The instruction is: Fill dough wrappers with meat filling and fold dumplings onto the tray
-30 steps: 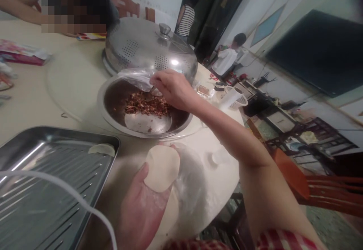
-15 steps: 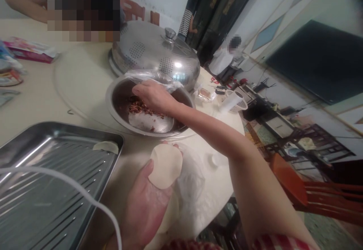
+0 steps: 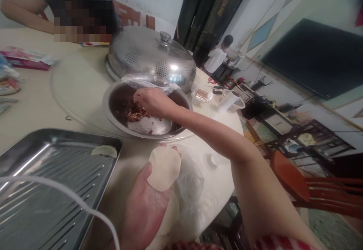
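On my left hand (image 3: pixel 141 208), palm up, rests a round dumpling wrapper (image 3: pixel 164 168), with the thumb over its edge. My right hand (image 3: pixel 154 101) reaches into a steel bowl (image 3: pixel 106 108), its fingers curled at the dark minced filling (image 3: pixel 136 113). What those fingers grip, if anything, is hidden. Clear plastic film (image 3: pixel 147 80) covers the bowl's far side. Left of my left hand lies a ridged metal tray (image 3: pixel 56 159) with a folded dumpling (image 3: pixel 104 151) in its far right corner. More pale dough (image 3: pixel 172 212) shows partly behind my left hand.
A large domed steel lid (image 3: pixel 147 50) stands behind the bowl. Clear plastic (image 3: pixel 190 178) lies right of my left hand. A white cable (image 3: pixel 70 197) crosses the tray. Another person (image 3: pixel 28 12) leans at the table's far left; a wooden chair (image 3: pixel 292 178) is at right.
My right hand has shifted slightly in the bowl, and the filling beneath its fingers looks more heaped. The view has tilted a little; my left hand still holds the wrapper.
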A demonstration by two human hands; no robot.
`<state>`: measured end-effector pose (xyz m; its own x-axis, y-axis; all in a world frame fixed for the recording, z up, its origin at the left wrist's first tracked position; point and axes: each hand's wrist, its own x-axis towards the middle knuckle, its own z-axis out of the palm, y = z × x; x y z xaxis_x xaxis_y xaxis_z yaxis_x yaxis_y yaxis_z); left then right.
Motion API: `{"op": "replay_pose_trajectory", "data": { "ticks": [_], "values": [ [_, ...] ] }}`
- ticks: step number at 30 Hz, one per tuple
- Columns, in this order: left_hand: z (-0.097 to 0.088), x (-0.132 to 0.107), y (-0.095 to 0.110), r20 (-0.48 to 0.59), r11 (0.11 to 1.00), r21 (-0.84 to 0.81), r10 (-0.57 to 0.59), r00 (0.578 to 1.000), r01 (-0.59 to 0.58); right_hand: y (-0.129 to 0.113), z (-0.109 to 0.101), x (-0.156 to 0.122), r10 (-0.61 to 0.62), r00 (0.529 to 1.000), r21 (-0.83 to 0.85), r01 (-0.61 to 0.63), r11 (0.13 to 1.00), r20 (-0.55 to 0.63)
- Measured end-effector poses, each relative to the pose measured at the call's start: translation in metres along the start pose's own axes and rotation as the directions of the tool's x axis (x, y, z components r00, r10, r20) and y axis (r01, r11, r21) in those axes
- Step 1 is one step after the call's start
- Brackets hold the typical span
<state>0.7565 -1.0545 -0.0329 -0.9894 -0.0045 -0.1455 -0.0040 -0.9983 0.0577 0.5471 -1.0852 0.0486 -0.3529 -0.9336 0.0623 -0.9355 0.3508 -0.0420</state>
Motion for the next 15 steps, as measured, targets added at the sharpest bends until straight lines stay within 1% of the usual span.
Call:
{"op": "replay_pose_trajectory", "data": {
  "ticks": [2,6,8,12,15],
  "values": [
    [0.000,0.000,-0.001,-0.023,1.000,0.005,0.014,1.000,-0.013,0.001,-0.002,-0.003,0.051,0.999,0.022,-0.051,0.998,0.004],
    [-0.002,0.000,-0.001,0.002,1.000,0.000,0.006,1.000,-0.006,-0.002,-0.007,-0.007,0.170,0.985,0.095,-0.170,0.981,0.011],
    [-0.002,0.000,-0.001,0.024,1.000,0.000,-0.005,1.000,0.005,-0.004,-0.007,-0.008,0.199,0.980,0.131,-0.200,0.971,0.017],
    [0.003,-0.001,-0.002,0.049,1.000,-0.013,-0.002,0.999,0.003,-0.010,-0.007,-0.009,0.199,0.979,0.188,-0.201,0.961,0.031],
    [0.007,-0.002,-0.002,0.010,1.000,0.008,0.011,1.000,-0.012,-0.010,-0.008,-0.010,0.166,0.985,0.248,-0.172,0.953,0.046]
  ]
}}
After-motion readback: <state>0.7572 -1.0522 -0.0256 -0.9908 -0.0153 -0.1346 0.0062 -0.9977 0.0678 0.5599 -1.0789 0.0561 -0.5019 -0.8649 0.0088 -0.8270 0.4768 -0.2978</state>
